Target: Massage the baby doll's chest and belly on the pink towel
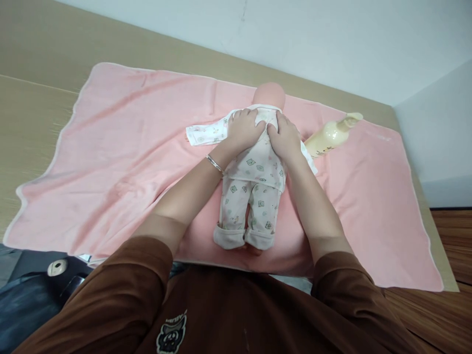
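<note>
A pale wooden table [33, 113] is carrying a pink blanket [121, 162] — the cloth is lying spread almost flat with soft creases, covering most of the top and leaving bare wood showing at the left, along the far edge and in a thin strip at the right. On the blanket a clothed doll [254, 187] is lying face down near the middle, and a cream pump bottle [326, 140] is lying on its side just to its right.
</note>
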Available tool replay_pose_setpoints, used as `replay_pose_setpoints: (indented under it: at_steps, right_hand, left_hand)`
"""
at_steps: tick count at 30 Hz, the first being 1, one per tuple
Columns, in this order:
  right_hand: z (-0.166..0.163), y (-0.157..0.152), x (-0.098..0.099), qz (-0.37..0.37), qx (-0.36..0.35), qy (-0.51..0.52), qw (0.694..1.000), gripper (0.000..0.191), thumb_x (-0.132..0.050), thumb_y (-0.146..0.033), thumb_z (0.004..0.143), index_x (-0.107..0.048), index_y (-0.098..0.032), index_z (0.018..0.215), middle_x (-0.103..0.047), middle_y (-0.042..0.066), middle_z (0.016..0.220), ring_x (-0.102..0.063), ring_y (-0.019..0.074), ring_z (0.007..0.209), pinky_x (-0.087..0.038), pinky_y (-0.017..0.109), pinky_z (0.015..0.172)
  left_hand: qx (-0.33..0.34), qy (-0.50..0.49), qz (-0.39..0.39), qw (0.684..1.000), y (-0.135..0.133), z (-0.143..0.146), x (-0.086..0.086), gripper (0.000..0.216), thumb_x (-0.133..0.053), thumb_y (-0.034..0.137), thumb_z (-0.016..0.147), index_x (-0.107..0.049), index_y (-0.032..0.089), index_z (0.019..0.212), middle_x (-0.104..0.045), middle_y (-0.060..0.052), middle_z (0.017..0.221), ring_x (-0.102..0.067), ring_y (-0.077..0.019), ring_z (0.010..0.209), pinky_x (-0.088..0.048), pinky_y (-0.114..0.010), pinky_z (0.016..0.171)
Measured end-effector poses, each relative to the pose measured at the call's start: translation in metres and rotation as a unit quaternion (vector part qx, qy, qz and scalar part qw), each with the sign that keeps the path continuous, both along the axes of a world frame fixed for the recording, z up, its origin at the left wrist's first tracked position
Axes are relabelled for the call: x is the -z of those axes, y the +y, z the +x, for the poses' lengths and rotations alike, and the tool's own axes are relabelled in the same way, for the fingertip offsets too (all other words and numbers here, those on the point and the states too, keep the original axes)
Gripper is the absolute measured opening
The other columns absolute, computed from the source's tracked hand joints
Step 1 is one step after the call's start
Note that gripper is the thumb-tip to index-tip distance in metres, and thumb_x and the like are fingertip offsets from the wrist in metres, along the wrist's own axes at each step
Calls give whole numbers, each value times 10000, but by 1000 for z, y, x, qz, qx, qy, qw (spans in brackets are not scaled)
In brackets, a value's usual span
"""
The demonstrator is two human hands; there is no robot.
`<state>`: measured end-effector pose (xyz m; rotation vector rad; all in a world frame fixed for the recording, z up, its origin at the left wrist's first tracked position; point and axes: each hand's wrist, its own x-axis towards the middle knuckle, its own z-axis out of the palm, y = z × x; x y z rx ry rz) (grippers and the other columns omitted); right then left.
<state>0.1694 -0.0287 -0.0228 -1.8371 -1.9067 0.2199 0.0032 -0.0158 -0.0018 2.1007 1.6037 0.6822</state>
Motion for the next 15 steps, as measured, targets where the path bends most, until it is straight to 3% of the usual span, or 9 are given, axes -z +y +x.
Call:
replay_pose_setpoints:
  at_steps: [4, 8, 15]
  right_hand:
    - [5, 2, -4, -17, -9, -11, 1000, 705, -430, -467, 1065, -491, -115, 1672, -538, 212, 1737, -517, 403, 1617, -395, 662, 1353]
    - [9, 0, -5, -7, -32, -8, 999, 656, -449, -522, 1078, -563, -176, 1623, -600, 176, 1692, -547, 387, 1586, -418, 647, 1340]
    - [-6, -17, -26, -20, -43, -43, 998, 466, -439, -338, 1045, -740, -148, 1345, -766, 205, 1402, -685, 395, 1359, -537, 603, 1225]
  left_hand:
    - [8, 51, 3, 999, -13, 5, -11, 424, -434, 250, 1046, -719, 169, 1348, -699, -193, 1506, -588, -406, 1483, -429, -601, 1320]
    - [40, 60, 2, 997, -19, 6, -18, 367, -458, 177, 1025, -728, 143, 1271, -719, -213, 1418, -628, -403, 1431, -460, -573, 1294]
    - [47, 21, -10, 999, 1, -9, -13, 413, -408, 294, 1068, -773, 190, 1230, -776, -153, 1386, -691, -340, 1358, -509, -521, 1271]
